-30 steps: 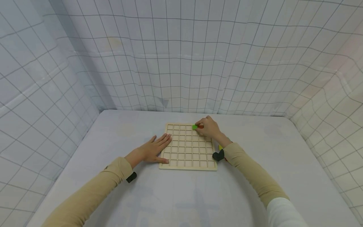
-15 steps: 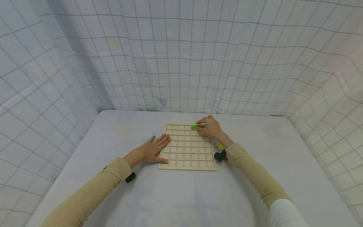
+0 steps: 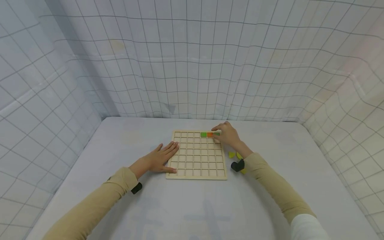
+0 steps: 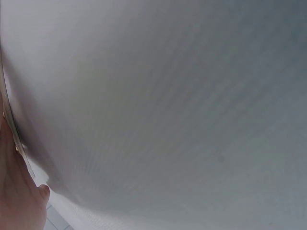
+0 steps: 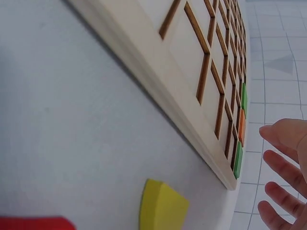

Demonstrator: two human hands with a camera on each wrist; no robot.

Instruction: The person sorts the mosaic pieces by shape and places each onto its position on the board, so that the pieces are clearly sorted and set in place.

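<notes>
A pale wooden grid board [image 3: 196, 178] lies flat in the head view. My left hand [image 3: 162, 159] rests on its left edge, fingers straight and spread. In the far row, at the right end, sit a green piece [image 3: 203, 134], an orange piece [image 3: 210, 135] and a second green piece [image 3: 216, 134], side by side. Over that far right corner is my right hand [image 3: 227, 134], partly covering the second green piece. The right wrist view shows the right hand [image 5: 288, 163] with fingers loosely bent and apart, nothing between them, just off the green piece [image 5: 238, 160].
Several yellow pieces [image 3: 232, 154] lie on the table right of the board, partly hidden by the right wrist's black camera [image 3: 237, 165]. A red piece [image 5: 36, 224] shows near a yellow one [image 5: 163, 206] in the right wrist view. Gridded white curtains surround the table [image 3: 192, 203].
My right hand has shifted right along the far row, uncovering the orange piece and part of the second green one. More yellow pieces show beside the wrist. The left hand stays on the board.
</notes>
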